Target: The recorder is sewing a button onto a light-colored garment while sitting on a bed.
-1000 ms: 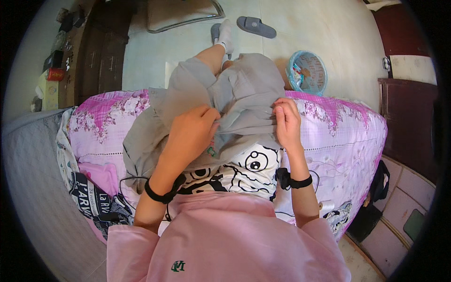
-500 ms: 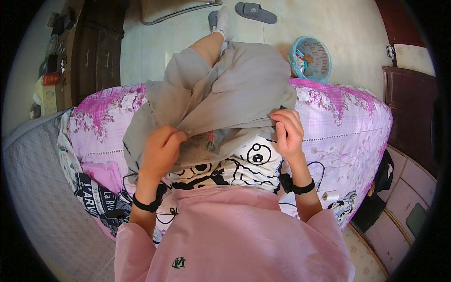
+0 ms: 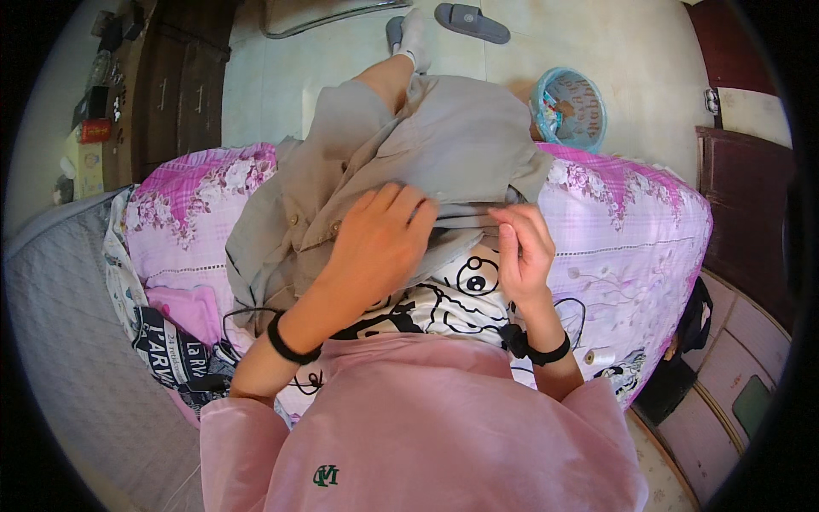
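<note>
Buttons (image 3: pixel 334 229), round and brassy, dot the soft, wrinkled grey cloth (image 3: pixel 444 128) over the person's lap — seemingly midway, spread out but with folds left bunched. Left hand (image 3: pixel 384 237) arches over its middle, grip hidden; right hand (image 3: pixel 526 249) curls its fingers at the edge — whether pinching, I cannot tell.

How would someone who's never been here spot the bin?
Find the big pink flowered cover. On the floor past its far edge, right of the grey slippers, is the bin. Unlike those flat slippers, it's round, open-topped and bluish.
</note>
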The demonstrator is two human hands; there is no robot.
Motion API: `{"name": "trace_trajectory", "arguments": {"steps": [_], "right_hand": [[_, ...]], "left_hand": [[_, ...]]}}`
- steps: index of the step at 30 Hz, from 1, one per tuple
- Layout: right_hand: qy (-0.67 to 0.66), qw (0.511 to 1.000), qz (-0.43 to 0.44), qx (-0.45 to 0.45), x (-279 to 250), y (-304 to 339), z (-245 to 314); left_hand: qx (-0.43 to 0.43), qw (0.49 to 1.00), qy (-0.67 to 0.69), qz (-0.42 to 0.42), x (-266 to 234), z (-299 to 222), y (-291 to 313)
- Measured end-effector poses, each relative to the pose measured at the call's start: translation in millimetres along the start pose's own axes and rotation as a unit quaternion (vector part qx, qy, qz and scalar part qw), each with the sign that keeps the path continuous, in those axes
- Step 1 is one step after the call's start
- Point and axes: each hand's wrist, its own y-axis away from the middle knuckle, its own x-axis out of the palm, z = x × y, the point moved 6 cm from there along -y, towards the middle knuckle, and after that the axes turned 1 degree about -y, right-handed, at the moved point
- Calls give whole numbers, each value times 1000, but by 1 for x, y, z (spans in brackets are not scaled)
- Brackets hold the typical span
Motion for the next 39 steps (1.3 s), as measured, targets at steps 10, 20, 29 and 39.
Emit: {"name": "trace_trajectory", "arguments": {"steps": [10, 20, 29, 39], "right_hand": [[-214, 971, 29, 102, 11, 4, -3], [-164, 986, 5, -5, 6, -26, 65], [-147, 987, 11, 68, -13, -18, 86], [32, 998, 9, -46, -1, -32, 99]], "left_hand": [[-114, 969, 217, 26, 28, 37, -23], [-249, 725, 642, -28, -22, -1, -6], [-225, 733, 625, -143, -38, -19, -8], [-108, 856, 482, -150, -42, -23, -5]]}}
